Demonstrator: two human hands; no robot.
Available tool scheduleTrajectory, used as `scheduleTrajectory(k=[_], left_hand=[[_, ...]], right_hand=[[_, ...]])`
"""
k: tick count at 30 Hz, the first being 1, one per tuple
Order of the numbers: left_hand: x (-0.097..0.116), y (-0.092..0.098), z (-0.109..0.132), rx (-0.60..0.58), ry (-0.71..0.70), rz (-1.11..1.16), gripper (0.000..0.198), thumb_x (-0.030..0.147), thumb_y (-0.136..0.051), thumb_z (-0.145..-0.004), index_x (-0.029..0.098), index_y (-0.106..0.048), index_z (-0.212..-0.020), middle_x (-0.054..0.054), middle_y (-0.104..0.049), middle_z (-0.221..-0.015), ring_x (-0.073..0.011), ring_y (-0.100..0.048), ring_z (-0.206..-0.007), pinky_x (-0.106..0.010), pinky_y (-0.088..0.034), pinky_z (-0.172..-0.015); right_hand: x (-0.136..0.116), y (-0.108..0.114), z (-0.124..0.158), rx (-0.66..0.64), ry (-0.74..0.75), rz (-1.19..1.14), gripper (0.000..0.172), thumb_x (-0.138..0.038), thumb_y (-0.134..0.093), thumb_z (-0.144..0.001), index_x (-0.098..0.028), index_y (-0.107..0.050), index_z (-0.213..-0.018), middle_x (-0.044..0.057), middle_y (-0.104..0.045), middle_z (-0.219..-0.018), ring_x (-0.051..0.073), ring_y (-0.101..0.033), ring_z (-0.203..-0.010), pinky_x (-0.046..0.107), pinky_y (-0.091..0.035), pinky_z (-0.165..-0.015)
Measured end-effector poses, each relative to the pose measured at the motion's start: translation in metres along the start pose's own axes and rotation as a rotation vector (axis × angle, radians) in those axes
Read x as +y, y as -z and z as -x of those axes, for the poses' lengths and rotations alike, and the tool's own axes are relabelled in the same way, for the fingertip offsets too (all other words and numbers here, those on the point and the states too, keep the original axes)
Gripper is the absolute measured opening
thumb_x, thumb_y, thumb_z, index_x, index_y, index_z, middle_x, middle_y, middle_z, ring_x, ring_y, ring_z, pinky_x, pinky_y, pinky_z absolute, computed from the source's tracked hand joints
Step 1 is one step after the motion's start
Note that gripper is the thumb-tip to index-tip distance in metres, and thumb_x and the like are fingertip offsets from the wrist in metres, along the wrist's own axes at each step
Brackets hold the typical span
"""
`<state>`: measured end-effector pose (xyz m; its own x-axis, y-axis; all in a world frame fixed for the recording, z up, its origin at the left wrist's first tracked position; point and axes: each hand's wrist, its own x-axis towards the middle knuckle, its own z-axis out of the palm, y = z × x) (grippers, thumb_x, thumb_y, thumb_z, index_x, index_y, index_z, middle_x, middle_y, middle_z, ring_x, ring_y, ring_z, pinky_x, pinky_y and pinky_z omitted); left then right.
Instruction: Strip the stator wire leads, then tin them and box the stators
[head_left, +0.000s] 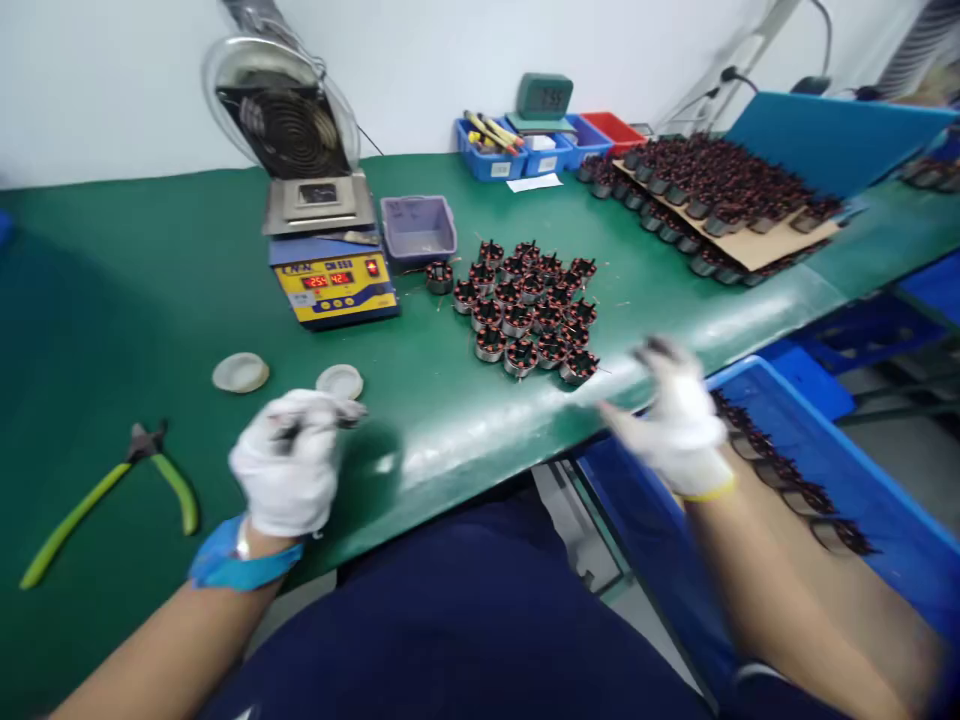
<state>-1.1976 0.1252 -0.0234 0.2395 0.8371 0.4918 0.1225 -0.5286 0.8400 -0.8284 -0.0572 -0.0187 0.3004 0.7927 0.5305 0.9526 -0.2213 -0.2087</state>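
My left hand (289,462), in a white glove with a blue band at the wrist, is curled above the green table beside a small round whitish dish (340,382). Its fingers are closed, and anything inside them is hidden; dark patches show at the fingertips. My right hand (671,415), also gloved, is blurred by motion near the table's front edge. Its thumb and fingers are apart, with nothing visible between them. Left of it stands a cluster of small motor stators (517,320) with copper windings. A blue crate (757,372) with more stators on cardboard lies beneath my right forearm.
Green-handled cutters (142,450) and another round dish (240,373) lie left. Behind are a solder pot (334,285) with red digits, a purple tray (420,225), blue bins (491,160) and a clock (545,95). Cardboard (795,245) bearing stators rests at back right.
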Motion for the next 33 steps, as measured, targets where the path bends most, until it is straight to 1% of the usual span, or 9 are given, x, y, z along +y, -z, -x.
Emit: scheduleTrajectory(k=[2, 5, 11, 17, 20, 24, 26, 30, 33], left_hand=[[0.007, -0.015, 0.012, -0.034, -0.046, 0.047, 0.008, 0.021, -0.062, -0.086, 0.019, -0.065, -0.079, -0.002, -0.069, -0.077, -0.0159, -0.067, -0.073, -0.031, -0.054, -0.070], [0.007, -0.022, 0.022, -0.162, 0.039, 0.060, 0.008, 0.019, -0.064, -0.085, 0.016, -0.064, -0.077, -0.003, -0.067, -0.076, -0.0147, -0.065, -0.071, -0.028, -0.053, -0.067], [0.004, -0.015, 0.022, -0.222, 0.325, 0.127, 0.017, 0.031, -0.063, -0.085, 0.016, -0.062, -0.079, -0.002, -0.064, -0.076, -0.0109, -0.058, -0.058, -0.025, -0.049, -0.056], [0.008, -0.022, 0.028, -0.479, 0.507, 0.223, 0.027, 0.042, -0.064, -0.084, 0.016, -0.062, -0.091, -0.004, -0.065, -0.085, -0.0124, -0.061, -0.067, -0.027, -0.053, -0.064], [0.012, -0.020, 0.024, -0.578, 0.719, 0.363, 0.039, 0.047, -0.061, -0.086, 0.017, -0.055, -0.111, -0.007, -0.066, -0.096, -0.0127, -0.064, -0.065, -0.022, -0.047, -0.049], [0.016, -0.014, 0.018, -0.813, 0.940, 0.795, 0.049, 0.046, -0.065, -0.083, 0.017, -0.051, -0.119, -0.007, -0.065, -0.091, -0.0144, -0.066, -0.064, -0.020, -0.043, -0.041], [0.016, -0.010, 0.017, -0.805, 0.950, 0.944, 0.040, 0.044, -0.069, -0.081, 0.015, -0.055, -0.105, -0.004, -0.063, -0.079, -0.0123, -0.062, -0.057, -0.019, -0.043, -0.041], [0.018, -0.007, 0.017, -0.561, 0.898, 0.987, 0.046, 0.043, -0.076, -0.074, 0.016, -0.054, -0.103, -0.003, -0.063, -0.083, -0.0115, -0.062, -0.058, -0.020, -0.049, -0.046], [0.018, -0.010, 0.018, -0.450, 0.878, 0.961, 0.049, 0.043, -0.078, -0.073, 0.017, -0.052, -0.106, -0.001, -0.060, -0.083, -0.0130, -0.064, -0.062, -0.023, -0.053, -0.050]], right_hand=[[-0.052, -0.029, -0.034, -0.183, 0.259, 0.064, 0.056, -0.046, -0.071, -0.073, -0.022, -0.057, -0.122, 0.014, -0.045, -0.143, 0.037, -0.041, -0.133, 0.057, -0.031, -0.114], [-0.086, -0.054, -0.056, -0.262, 0.300, 0.176, 0.030, -0.031, -0.068, -0.075, -0.018, -0.065, -0.103, 0.015, -0.052, -0.138, 0.039, -0.037, -0.135, 0.062, -0.019, -0.116], [-0.084, -0.060, -0.054, -0.251, 0.340, 0.157, 0.016, -0.033, -0.065, -0.078, -0.020, -0.067, -0.087, 0.012, -0.056, -0.133, 0.039, -0.038, -0.134, 0.062, -0.023, -0.112], [-0.092, -0.067, -0.043, -0.234, 0.339, 0.140, 0.018, -0.036, -0.068, -0.077, -0.021, -0.067, -0.087, 0.011, -0.054, -0.134, 0.039, -0.039, -0.132, 0.066, -0.026, -0.108], [-0.114, -0.061, -0.032, -0.165, 0.391, -0.080, 0.017, -0.035, -0.071, -0.076, -0.022, -0.067, -0.085, 0.008, -0.057, -0.128, 0.037, -0.038, -0.134, 0.064, -0.031, -0.109], [-0.164, -0.051, -0.021, -0.303, 0.491, -0.545, 0.022, -0.040, -0.073, -0.077, -0.023, -0.065, -0.086, 0.008, -0.056, -0.128, 0.033, -0.038, -0.137, 0.055, -0.043, -0.107], [-0.184, -0.051, -0.019, -0.287, 0.487, -0.643, 0.029, -0.042, -0.074, -0.076, -0.023, -0.065, -0.096, 0.010, -0.055, -0.129, 0.033, -0.042, -0.135, 0.057, -0.043, -0.108], [-0.197, -0.059, -0.017, -0.044, 0.509, -0.645, 0.045, -0.027, -0.075, -0.077, -0.023, -0.060, -0.119, 0.011, -0.058, -0.120, 0.027, -0.056, -0.117, 0.057, -0.042, -0.109], [-0.196, -0.067, -0.012, 0.031, 0.503, -0.683, 0.037, -0.013, -0.071, -0.077, -0.025, -0.065, -0.112, 0.006, -0.064, -0.105, 0.021, -0.061, -0.103, 0.048, -0.051, -0.100]])
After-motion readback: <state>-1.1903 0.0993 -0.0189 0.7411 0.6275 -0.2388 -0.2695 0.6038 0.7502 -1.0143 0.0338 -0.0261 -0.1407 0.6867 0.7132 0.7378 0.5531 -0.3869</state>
